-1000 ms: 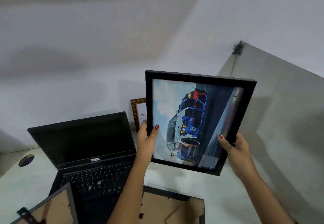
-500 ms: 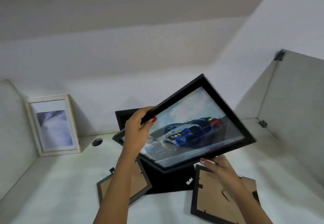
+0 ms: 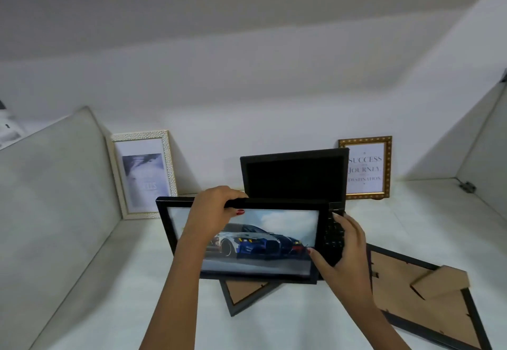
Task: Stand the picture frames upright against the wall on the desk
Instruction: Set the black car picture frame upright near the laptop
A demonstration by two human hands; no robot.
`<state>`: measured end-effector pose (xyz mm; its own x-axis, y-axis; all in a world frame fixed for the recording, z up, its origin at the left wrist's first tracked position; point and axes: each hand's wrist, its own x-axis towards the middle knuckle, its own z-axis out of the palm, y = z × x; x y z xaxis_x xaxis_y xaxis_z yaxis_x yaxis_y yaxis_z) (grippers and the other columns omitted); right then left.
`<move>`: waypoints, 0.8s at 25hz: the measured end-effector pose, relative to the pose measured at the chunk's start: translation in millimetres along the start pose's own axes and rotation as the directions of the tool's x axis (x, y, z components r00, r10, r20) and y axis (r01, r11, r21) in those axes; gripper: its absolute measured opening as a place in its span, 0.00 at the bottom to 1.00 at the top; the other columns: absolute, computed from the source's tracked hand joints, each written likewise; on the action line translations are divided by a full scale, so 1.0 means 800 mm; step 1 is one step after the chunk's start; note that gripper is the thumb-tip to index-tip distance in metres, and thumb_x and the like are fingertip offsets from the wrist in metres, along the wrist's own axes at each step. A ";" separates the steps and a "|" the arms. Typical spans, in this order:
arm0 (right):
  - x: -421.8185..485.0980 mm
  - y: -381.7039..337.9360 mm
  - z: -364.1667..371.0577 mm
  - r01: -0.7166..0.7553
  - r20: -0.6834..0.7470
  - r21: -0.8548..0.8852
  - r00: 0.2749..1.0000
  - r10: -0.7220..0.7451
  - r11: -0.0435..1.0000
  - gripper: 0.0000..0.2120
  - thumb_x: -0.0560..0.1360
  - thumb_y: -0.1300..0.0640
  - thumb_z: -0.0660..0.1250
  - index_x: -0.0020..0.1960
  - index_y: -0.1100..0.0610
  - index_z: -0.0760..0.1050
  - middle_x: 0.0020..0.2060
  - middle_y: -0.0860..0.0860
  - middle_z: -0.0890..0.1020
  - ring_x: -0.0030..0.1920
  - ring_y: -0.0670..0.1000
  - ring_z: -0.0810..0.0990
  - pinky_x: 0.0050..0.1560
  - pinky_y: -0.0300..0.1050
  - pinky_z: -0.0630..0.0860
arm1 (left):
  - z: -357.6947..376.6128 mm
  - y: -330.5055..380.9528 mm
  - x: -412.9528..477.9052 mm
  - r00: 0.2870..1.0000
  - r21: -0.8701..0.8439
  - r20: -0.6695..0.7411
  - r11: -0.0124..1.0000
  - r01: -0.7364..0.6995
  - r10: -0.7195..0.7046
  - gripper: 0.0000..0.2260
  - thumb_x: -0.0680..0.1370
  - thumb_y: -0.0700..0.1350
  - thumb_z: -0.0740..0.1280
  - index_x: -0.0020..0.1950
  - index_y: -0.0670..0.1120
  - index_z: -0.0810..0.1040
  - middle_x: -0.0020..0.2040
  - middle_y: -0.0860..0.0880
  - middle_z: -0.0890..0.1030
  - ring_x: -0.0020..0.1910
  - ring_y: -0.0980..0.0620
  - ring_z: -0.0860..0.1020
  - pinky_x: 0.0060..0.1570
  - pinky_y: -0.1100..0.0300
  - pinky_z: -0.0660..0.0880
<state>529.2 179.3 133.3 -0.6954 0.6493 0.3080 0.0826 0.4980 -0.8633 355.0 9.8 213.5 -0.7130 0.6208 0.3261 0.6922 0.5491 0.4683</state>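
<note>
While both hands [image 3: 216, 212] grip it, car frame [image 3: 263, 242] sits landscape

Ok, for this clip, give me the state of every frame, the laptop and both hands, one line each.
Car picture frame: held above the desk, landscape, picture facing the camera.
White frame: upright, leaning on the wall.
Gold frame: upright against the wall.
Small black frame: flat, face down.
Large black frame: flat, face down, stand flap raised.
Laptop: open, screen dark.
Left hand: gripping the top edge.
Right hand: gripping the right edge.
</note>
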 end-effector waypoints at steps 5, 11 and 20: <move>0.049 -0.031 0.087 0.337 0.142 -0.405 0.941 -0.306 0.850 0.33 0.63 0.51 0.75 0.63 0.48 0.64 0.69 0.53 0.67 0.72 0.52 0.55 0.73 0.58 0.43 | -0.004 -0.056 0.027 0.997 0.165 0.076 0.986 -0.038 0.026 0.12 0.72 0.42 0.69 0.55 0.50 0.81 0.47 0.46 0.83 0.47 0.46 0.79 0.48 0.58 0.73; 0.115 -0.063 0.197 0.436 0.314 -0.480 0.896 -0.316 0.761 0.21 0.59 0.53 0.77 0.50 0.53 0.77 0.33 0.50 0.84 0.35 0.51 0.83 0.57 0.61 0.76 | 0.002 -0.140 0.058 0.980 0.251 0.098 0.949 -0.191 0.171 0.08 0.69 0.44 0.67 0.46 0.49 0.82 0.33 0.45 0.81 0.33 0.44 0.79 0.38 0.56 0.72; 0.180 -0.110 0.287 0.187 0.260 -0.516 0.964 -0.055 0.836 0.07 0.69 0.51 0.69 0.46 0.51 0.78 0.36 0.50 0.84 0.39 0.53 0.81 0.36 0.45 0.75 | -0.060 -0.320 0.129 0.973 -0.185 -0.224 0.983 0.008 -0.050 0.16 0.69 0.53 0.70 0.53 0.48 0.80 0.53 0.50 0.77 0.57 0.56 0.73 0.60 0.66 0.67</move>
<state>257.5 97.0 161.5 -0.8603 0.4492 0.2410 0.3075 0.8344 -0.4575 99.3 -93.2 166.5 -0.7534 0.4515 0.4780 0.6541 0.4405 0.6150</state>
